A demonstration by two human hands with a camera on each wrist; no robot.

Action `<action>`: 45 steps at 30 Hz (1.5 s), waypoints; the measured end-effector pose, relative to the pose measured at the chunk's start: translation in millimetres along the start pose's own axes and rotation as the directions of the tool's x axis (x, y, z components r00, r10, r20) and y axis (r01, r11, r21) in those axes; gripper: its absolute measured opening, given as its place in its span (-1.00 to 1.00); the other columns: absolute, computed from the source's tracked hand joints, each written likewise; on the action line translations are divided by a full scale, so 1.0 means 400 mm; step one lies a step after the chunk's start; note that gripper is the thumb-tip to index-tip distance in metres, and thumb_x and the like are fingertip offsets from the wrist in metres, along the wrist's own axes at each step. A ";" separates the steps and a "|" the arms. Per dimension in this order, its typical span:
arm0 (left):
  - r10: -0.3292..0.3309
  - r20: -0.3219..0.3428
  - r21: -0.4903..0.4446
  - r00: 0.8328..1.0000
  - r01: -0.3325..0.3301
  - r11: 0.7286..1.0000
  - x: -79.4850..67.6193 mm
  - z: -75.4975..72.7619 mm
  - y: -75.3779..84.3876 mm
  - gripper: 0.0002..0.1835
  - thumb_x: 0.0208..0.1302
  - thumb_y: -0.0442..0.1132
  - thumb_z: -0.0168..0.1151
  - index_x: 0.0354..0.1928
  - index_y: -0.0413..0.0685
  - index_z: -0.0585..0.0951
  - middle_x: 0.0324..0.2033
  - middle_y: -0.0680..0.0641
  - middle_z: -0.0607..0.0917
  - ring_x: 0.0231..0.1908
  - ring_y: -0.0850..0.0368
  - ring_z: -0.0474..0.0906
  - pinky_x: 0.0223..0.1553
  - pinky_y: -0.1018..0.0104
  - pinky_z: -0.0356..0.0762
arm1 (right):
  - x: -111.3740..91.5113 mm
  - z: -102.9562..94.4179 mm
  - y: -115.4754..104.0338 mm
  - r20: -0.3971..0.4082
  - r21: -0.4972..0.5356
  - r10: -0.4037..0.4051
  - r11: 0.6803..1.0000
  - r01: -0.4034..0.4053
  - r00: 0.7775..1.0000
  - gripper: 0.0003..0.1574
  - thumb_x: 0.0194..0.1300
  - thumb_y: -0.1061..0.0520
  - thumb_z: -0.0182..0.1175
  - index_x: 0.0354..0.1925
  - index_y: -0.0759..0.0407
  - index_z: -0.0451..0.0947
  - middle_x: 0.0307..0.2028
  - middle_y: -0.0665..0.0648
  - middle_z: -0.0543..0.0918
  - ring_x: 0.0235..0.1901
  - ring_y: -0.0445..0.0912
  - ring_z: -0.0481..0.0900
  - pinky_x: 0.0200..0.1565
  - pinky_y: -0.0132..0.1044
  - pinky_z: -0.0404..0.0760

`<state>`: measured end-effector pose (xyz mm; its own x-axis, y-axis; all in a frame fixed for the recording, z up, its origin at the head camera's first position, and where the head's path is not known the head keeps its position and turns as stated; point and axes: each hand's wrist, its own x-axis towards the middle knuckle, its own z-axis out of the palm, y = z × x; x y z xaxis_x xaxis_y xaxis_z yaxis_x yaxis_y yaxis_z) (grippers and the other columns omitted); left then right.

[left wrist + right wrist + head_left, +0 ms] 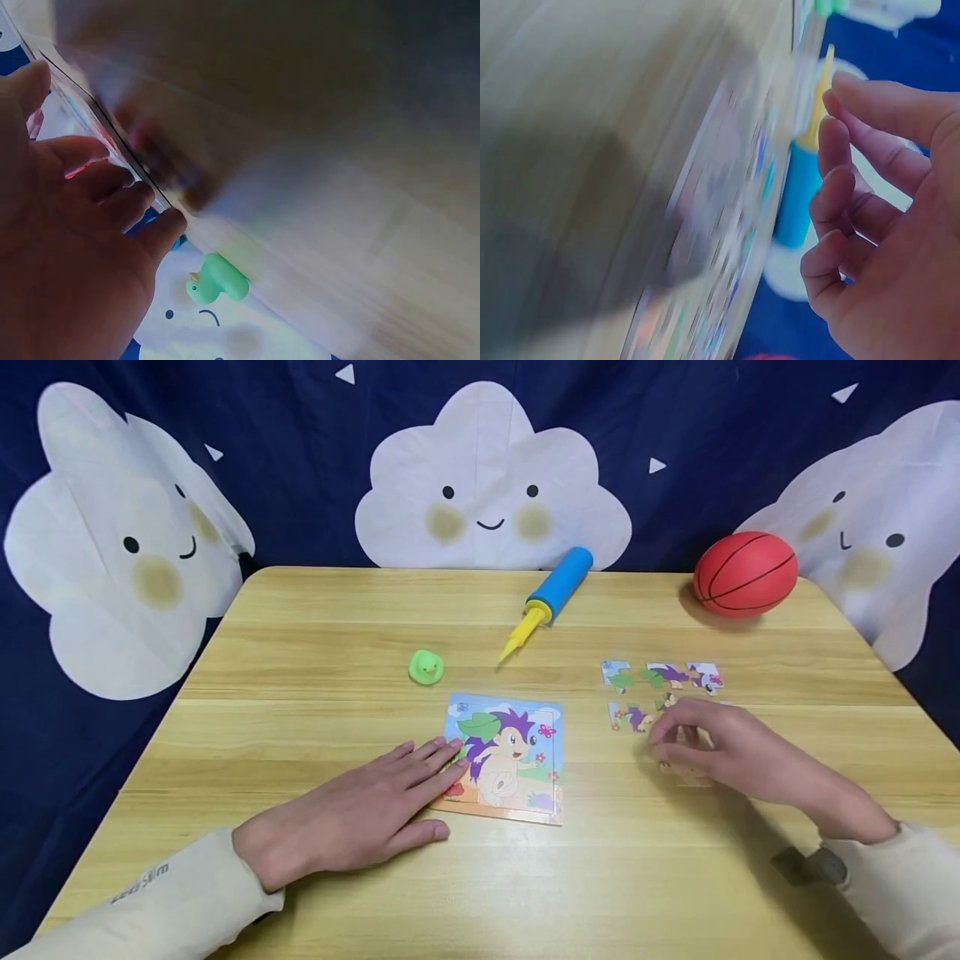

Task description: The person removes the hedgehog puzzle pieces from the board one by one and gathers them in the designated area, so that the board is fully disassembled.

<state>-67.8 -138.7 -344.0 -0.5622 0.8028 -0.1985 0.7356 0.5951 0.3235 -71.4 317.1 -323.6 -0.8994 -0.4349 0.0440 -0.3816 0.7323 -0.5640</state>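
A square jigsaw puzzle (506, 727) with a purple-spined hedgehog picture lies flat on the table. My left hand (348, 818) rests with straight fingers over its left edge, the fingertips touching the picture. To the right, loose puzzle pieces (671, 674) lie in rows, the nearer ones partly hidden by my right hand (738, 752). That hand hovers over the pieces with loosely bent fingers, the thumb close to the index fingertip. No piece shows between them in the right wrist view, where the pieces (720, 172) are blurred.
A green toy duck (426, 667) sits behind the puzzle's left corner. Farther back lies a blue and yellow hand pump (558, 587). A red ball (746, 574) with black lines stands at the table's (337, 627) far right, before a dark blue cloud-patterned cloth (300, 410).
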 end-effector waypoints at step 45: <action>-0.041 -0.009 -0.004 0.999 0.041 0.999 0.053 -0.012 -0.019 -0.09 0.68 0.32 -0.01 0.76 -0.10 0.08 0.77 -0.08 0.02 0.76 -0.09 -0.09 0.71 -0.19 0.05 | 0.264 0.259 -0.274 0.188 0.028 -0.127 0.992 0.124 0.974 -0.81 0.37 0.14 0.56 -0.09 0.07 0.78 -0.23 -0.08 0.77 -0.15 -0.17 0.63 0.23 -0.08 0.71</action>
<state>-87.1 -126.5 -346.1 -0.5950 0.7776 -0.2033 0.7105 0.6272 0.3191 -102.4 136.7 -342.7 -0.7871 -0.6155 -0.0408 -0.4843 0.6576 -0.5771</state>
